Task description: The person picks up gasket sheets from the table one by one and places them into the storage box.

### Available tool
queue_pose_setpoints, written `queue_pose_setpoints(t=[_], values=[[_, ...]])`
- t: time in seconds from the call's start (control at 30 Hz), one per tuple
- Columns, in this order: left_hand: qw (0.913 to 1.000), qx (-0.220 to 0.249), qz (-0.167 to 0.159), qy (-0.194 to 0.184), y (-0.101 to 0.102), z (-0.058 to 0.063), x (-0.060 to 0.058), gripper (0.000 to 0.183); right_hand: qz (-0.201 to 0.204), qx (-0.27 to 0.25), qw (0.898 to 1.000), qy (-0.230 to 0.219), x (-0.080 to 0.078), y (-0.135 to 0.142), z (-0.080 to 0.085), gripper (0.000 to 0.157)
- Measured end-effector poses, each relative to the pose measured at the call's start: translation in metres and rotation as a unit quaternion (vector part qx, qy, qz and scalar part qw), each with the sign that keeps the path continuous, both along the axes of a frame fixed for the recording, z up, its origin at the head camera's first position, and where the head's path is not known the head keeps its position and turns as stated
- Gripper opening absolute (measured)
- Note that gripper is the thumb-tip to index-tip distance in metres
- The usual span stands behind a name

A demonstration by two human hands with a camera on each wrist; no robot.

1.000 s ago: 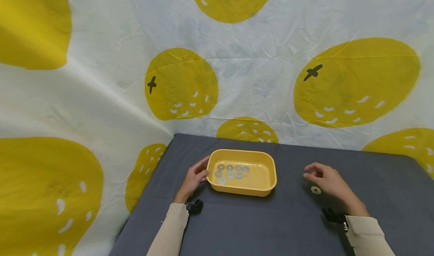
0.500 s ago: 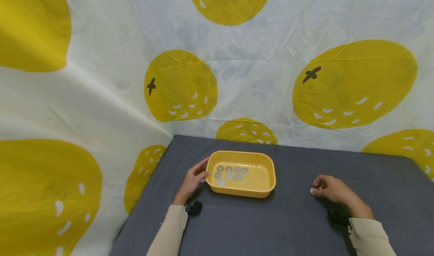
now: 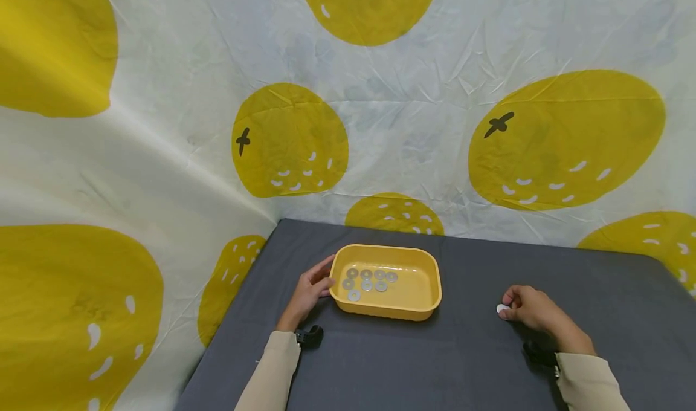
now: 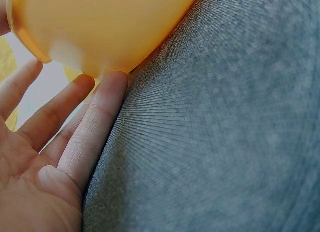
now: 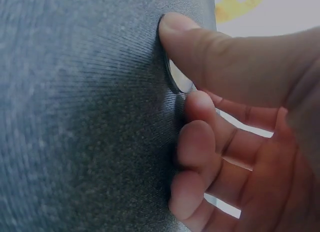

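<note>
A yellow plastic tray (image 3: 391, 311) sits on the dark grey cloth, with several flat round metal washers (image 3: 367, 285) lying inside toward its left end. At that end, my left hand (image 3: 306, 293) touches the outer wall and rim; in the left wrist view its fingers (image 4: 82, 137) reach out fairly straight against the tray's side. Well to the right of the tray, my right hand (image 3: 535, 311) pinches one more washer (image 3: 502, 309) close over the cloth. The right wrist view shows the thumb across this washer (image 5: 179, 77), index fingertip at its edge, other fingers curled; the thumb covers much of it.
The grey cloth (image 3: 402, 362) covers the table, with bare cloth between the tray and my right hand. A white sheet printed with yellow fruit (image 3: 290, 139) hangs along the back and left sides.
My right hand has come down toward the loose washer and now has it between thumb and index finger. The left hand and tray have kept their places.
</note>
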State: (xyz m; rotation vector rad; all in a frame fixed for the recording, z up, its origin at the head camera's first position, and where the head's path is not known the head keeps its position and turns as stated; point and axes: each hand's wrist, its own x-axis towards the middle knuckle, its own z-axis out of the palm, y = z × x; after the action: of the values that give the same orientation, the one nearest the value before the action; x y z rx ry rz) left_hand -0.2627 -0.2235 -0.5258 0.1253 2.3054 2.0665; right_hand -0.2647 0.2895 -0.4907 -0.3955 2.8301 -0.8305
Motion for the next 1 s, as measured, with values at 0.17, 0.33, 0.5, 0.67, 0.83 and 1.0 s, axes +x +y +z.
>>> queue_pose_setpoints(t=[0.17,0.33,0.5,0.67,0.83,1.0], values=[[1.0,-0.001,-0.001,-0.001,0.0,-0.001,0.0,0.058,0.008,0.014,1.0,0.003,0.002,-0.001,0.001,0.031],[1.0,-0.002,-0.006,0.003,-0.001,-0.002,-0.001,0.059,0.012,-0.002,1.0,-0.02,0.006,-0.003,0.004,0.029],[0.9999,-0.005,-0.013,0.006,-0.001,-0.001,0.0,0.06,0.025,-0.041,0.997,-0.061,0.007,-0.005,0.005,0.021],[0.9999,0.004,-0.013,0.007,-0.001,-0.002,0.0,0.061,0.045,-0.039,0.998,-0.029,0.006,-0.007,0.004,0.022],[0.9999,-0.001,-0.012,0.011,-0.002,-0.003,-0.001,0.059,0.042,-0.054,0.998,0.003,0.004,-0.01,0.006,0.029],[0.9998,-0.005,-0.014,0.013,-0.002,-0.003,0.0,0.059,0.036,-0.075,0.996,0.036,0.004,-0.015,0.008,0.034]])
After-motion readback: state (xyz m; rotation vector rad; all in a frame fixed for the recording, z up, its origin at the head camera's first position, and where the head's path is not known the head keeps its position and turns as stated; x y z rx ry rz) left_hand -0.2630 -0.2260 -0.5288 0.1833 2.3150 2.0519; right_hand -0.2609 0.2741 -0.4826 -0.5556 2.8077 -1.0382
